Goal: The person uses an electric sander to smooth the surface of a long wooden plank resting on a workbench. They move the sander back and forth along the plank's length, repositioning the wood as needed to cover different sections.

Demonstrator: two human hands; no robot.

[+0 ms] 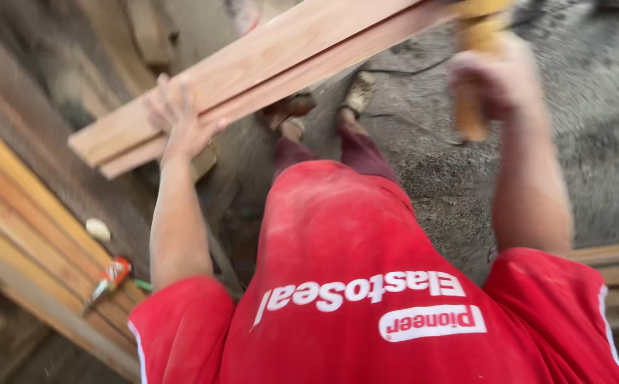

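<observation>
Red shirt fabric (366, 284), dusty and creased, fills the nearest part of the view between both bare forearms. Below and outward of the left hand, a small orange-capped tube (110, 277) lies on stacked pale planks (25, 227) with smooth, straight edges, near a white pebble-like lump (98, 229). Left hand (179, 121): fingers spread flat, palm pressed against the near end of a long wooden board (252, 71). This board is reddish-tan, sawn square, with visible grain, and runs diagonally toward the right hand. Right hand (498, 78): closed in a fist around a yellow-orange tool handle (474, 85), blurred. Between the hands, dusty shoes (323, 103) stand on coarse grey gravel (572, 128).
</observation>
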